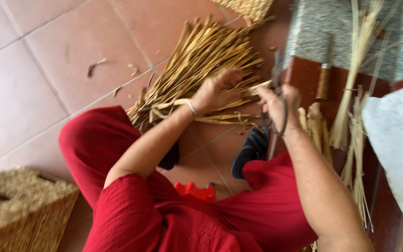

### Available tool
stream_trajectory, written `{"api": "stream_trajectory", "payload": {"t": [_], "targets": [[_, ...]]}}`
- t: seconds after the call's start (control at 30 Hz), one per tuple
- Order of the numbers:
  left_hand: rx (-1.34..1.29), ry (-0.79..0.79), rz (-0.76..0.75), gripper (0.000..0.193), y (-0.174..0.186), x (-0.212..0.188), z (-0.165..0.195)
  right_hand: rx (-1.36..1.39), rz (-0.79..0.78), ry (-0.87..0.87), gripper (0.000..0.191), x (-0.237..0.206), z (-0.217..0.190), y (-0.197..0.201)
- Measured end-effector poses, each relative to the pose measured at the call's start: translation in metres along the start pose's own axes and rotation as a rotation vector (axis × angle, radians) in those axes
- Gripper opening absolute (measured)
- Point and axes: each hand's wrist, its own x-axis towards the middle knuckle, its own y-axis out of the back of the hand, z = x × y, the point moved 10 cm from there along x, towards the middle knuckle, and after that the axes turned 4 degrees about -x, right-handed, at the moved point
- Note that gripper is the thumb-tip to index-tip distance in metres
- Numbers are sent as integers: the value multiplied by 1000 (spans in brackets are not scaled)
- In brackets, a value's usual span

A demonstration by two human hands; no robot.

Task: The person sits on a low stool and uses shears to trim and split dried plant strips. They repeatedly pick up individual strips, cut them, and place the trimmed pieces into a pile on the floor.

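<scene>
Scissors, dark metal (278, 109), gripped in right hand (278, 100); left hand (218, 91) pinches dry tan reed strips (197, 70) at 11 o'clock. Strips look light, brittle; hold near the ends.

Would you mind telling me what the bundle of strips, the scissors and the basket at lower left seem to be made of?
The bundle of strips looks like dried plant fibre: tan, matte, flat and curling at the ends. The scissors in the right hand seem to be dark metal, though motion blur hides the finish. The basket looks woven from similar straw-coloured fibre, rough and dull.
</scene>
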Motion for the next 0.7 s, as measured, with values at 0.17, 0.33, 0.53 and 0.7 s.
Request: {"api": "stream_trajectory", "payload": {"t": [0.17,0.33,0.53,0.7], "targets": [[696,611,-73,54,163,-87,-112,-75,-6,133,19,24,-22,-17],[950,1203,-208,103,228,-220,-159,-267,-3,256,18,38,-47,-25],[1069,1163,36,69,219,-248,-159,-283,60,164,10,55,-36,-7],[1134,985,178,43,258,-225,-158,-273,286,-30,9,86,16,80]]}}
